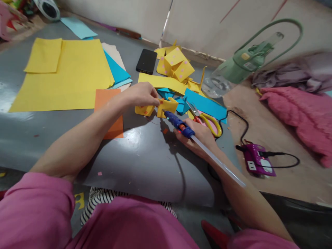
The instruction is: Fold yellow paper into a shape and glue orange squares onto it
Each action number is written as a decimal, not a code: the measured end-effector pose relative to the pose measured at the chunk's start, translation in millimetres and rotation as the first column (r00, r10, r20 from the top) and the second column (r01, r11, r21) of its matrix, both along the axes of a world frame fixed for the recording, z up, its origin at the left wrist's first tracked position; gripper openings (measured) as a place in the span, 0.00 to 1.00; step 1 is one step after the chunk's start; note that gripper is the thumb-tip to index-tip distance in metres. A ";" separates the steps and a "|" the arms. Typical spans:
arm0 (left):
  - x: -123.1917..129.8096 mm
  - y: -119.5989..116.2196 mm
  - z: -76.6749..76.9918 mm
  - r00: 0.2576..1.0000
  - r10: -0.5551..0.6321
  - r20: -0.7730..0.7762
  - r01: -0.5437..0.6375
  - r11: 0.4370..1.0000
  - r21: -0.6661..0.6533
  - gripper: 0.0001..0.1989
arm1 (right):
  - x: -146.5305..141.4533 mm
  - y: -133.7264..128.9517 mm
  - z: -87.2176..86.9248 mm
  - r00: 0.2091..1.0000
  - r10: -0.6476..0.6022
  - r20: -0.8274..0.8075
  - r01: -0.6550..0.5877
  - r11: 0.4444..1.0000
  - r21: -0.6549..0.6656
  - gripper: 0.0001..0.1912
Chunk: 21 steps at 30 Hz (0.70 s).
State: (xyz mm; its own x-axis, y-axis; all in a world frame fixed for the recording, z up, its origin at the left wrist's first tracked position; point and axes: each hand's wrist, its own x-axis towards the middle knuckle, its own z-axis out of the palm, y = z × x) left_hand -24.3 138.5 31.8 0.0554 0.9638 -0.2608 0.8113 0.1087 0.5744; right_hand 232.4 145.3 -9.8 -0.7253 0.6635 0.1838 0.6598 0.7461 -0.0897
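Observation:
My left hand (146, 94) pinches the upper edge of a folded yellow paper piece (167, 108) with small orange patches. In my right hand (198, 136) is a blue hot glue gun (178, 123), its nozzle at the face of that yellow paper. A long clear glue stick (220, 160) sticks out of the gun's back end, over my forearm. Scissors (207, 121) with yellow and red handles lie just beyond my right hand. Behind the held piece are folded blue papers (166, 93) and a yellow strip (160, 82).
Yellow sheets (77, 76) and an orange sheet (111, 128) lie to the left. A black phone (146, 61) and dotted yellow paper boxes (178, 64) are at the back. A green-topped bottle (243, 64) and a purple power adapter (256, 160) with black cords stand right.

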 end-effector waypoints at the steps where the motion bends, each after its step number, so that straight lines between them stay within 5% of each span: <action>1: 0.2 -0.3 0.3 1.000 0.001 -0.001 -0.001 1.000 0.002 0.16 | 0.1 0.1 -0.4 1.000 -0.002 0.004 0.002 1.000 0.003 0.11; 21: 0.8 -0.3 0.7 1.000 0.002 -0.021 -0.002 1.000 -0.002 0.16 | 0.1 -0.6 0.3 1.000 0.016 -0.024 -0.016 1.000 -0.017 0.09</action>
State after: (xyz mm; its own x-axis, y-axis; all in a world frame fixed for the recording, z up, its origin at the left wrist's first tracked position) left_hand -23.5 138.2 32.5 0.0476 0.9634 -0.2638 0.8230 0.1118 0.5570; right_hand 232.5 144.7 -9.5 -0.7315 0.6548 0.1900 0.6451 0.7549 -0.1182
